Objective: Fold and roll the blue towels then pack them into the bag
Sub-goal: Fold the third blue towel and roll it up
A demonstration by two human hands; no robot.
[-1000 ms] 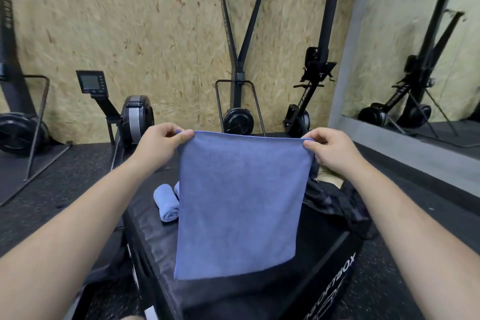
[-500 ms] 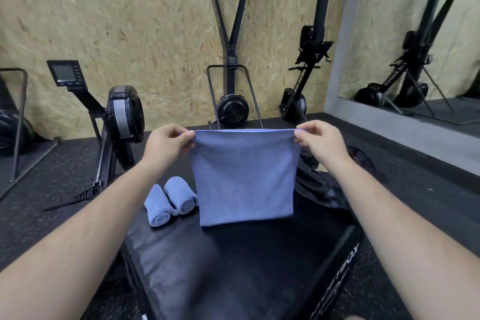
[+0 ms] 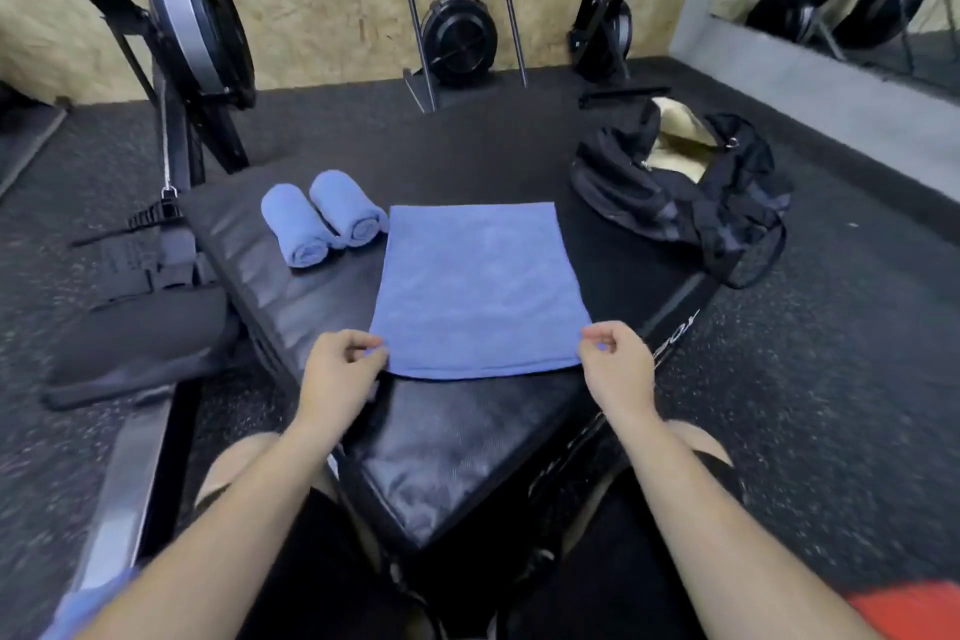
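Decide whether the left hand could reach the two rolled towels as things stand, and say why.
Probably yes. The rolled towels lie on the black box ahead of the left hand, with only bare box top between. It would first have to release the corner of the flat towel it pinches.

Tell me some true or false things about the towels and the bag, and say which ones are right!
1. A flat blue cloth towel lies spread on the black padded box. True.
2. Three rolled towels lie beside it. False: only two rolled blue towels lie to its left, side by side.
3. The left hand and right hand each pinch a near corner of the flat towel. True.
4. The black fabric duffel bag is zipped shut. False: it gapes open, showing a pale lining.
5. The rolled towels are inside the bag. False: they lie on the box.
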